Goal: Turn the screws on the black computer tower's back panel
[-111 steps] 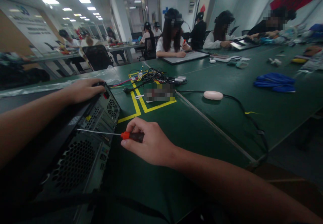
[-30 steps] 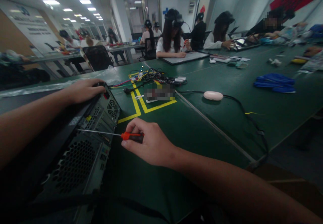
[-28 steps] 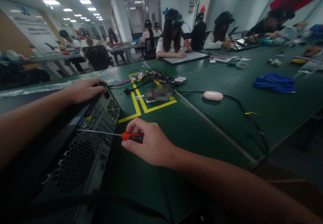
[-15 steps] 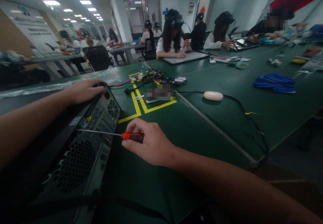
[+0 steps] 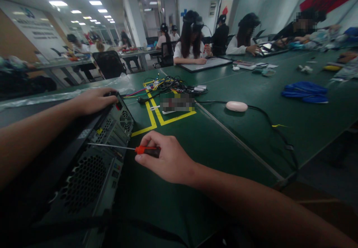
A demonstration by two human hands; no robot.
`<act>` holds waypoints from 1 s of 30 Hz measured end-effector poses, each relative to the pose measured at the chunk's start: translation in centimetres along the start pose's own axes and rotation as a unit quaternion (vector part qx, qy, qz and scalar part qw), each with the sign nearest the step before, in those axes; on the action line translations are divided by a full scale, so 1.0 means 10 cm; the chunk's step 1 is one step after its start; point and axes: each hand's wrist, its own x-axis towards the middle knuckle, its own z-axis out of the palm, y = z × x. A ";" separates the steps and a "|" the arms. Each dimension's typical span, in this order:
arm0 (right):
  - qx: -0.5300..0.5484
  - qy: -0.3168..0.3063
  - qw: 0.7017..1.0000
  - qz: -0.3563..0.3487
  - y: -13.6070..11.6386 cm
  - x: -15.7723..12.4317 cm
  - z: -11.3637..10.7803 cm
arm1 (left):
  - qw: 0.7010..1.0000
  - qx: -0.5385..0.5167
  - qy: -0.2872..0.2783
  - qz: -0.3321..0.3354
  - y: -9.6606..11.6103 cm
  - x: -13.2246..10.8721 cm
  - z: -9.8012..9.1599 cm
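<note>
A black desktop computer case [image 5: 30,115] lies at the left, its metal rear panel with vents facing right. My left hand [image 5: 93,100] rests on the case near its far rear corner, fingers stretched out and thumb towards the rear edge. My right hand [image 5: 166,156] is closed around the handle of an orange-and-black screwdriver [image 5: 142,150]. The screwdriver's long thin shaft points left, its tip at the edge of the rear panel, above the large honeycomb vent. Whether the tip sits in a screw I cannot make out.
Beyond the case lie a tangle of cables [image 5: 173,84] and a blurred-out item inside yellow tape [image 5: 176,120]. A pink oval case [image 5: 236,106], a black cable [image 5: 282,140] and blue cloth [image 5: 304,91] are on the green table [image 5: 237,199]. Several people sit farther back.
Almost nothing differs. The view has shifted very slightly; both hands, the screwdriver and the computer case keep their positions.
</note>
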 end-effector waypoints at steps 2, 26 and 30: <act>0.001 0.002 1.000 0.001 0.00 0.00 0.00 | 1.000 -0.002 0.002 0.006 -0.02 0.01 0.00; -0.004 0.016 1.000 -0.019 0.05 0.03 0.05 | 0.999 -0.005 0.012 0.030 -0.09 0.03 0.02; -0.025 0.024 0.999 -0.027 0.06 0.02 0.05 | 1.000 0.004 0.004 0.024 -0.05 0.01 0.00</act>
